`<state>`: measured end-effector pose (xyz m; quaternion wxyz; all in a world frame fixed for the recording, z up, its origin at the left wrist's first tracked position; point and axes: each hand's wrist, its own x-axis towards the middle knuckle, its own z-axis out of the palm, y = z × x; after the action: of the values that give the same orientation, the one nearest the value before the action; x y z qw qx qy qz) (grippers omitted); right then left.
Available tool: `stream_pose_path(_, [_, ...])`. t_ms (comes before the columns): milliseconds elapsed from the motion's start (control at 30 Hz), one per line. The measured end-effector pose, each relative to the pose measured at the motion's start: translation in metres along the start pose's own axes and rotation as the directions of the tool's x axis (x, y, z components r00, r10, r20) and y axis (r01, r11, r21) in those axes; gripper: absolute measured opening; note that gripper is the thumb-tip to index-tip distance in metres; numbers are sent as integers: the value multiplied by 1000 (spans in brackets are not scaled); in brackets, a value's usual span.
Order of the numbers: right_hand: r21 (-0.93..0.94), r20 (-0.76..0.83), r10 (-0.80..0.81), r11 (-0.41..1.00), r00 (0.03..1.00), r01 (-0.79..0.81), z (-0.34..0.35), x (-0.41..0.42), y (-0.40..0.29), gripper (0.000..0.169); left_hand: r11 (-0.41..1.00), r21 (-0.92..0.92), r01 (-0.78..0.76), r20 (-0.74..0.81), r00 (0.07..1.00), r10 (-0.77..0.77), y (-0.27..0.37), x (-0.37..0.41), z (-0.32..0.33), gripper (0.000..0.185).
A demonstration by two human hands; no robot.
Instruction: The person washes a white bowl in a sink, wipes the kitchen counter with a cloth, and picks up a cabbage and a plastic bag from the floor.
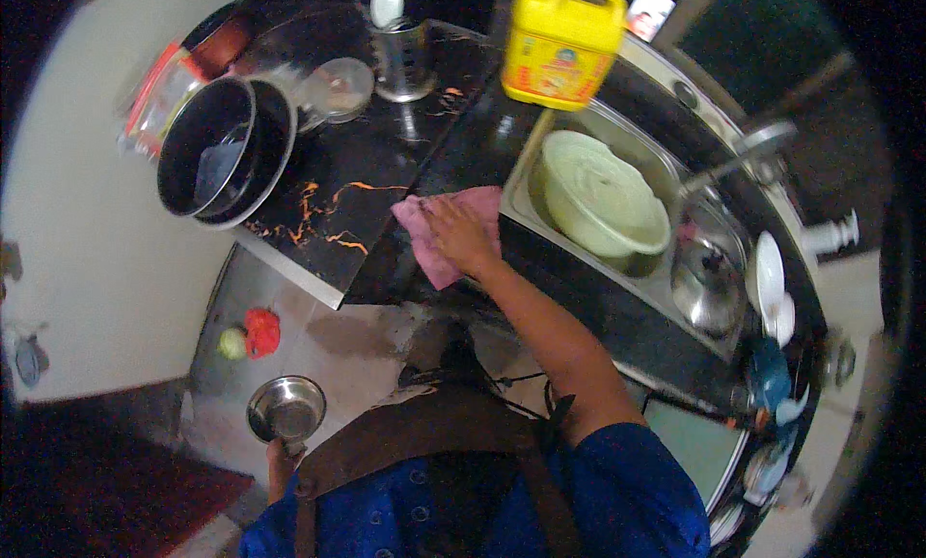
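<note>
My right hand [463,236] lies flat on a pink cloth [434,261], pressing it onto the black countertop [470,142] just left of the sink. Low at the left, my left hand [283,449] grips the near edge of a round stainless steel bowl [287,411], held out over the floor. The bowl looks empty. A pale green plastic basin [608,196] sits tilted in the steel sink [517,196], to the right of the cloth. Above the cloth, near the sink's far left corner, stands a yellow plastic jug [564,48] with a handle.
Dark pans [210,149] rest at the counter's left end, by a clear lidded container [340,88] and a steel utensil holder [403,62]. A faucet [738,156] reaches over the sink. White dishes [767,272] line its right side. A red bundle [262,332] and a pale green round item [232,343] lie on the floor.
</note>
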<state>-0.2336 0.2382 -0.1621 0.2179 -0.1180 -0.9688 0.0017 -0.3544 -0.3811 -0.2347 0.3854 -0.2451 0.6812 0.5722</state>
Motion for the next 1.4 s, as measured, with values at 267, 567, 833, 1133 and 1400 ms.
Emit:
stream_pose_path(267, [-21, -30, 518, 855, 855, -518, -60, -158, -16, 34, 975, 157, -154, 272, 956, 107, 40, 81, -18, 40])
stream_pose_path(567, [305, -27, 994, 110, 107, -946, -183, -218, -12, 32, -3, 649, -761, 722, 614, 319, 71, 26, -9, 35])
stream_pose_path(833, [-45, -365, 623, 731, 692, -681, -18, -100, -38, 34, 422, 737, -528, 414, 846, 336, 66, 0, 36, 34])
stream_pose_path(1133, [-217, -322, 875, 303, 362, -928, -161, -350, 61, 41, 385, 759, -525, 388, 840, 380, 41, -70, 119, 33])
stream_pose_path(1400, [-311, -414, 907, -61, 78, -948, -260, -533, 125, 43, 323, 736, -595, 448, 786, 427, 0, -129, 184, 32])
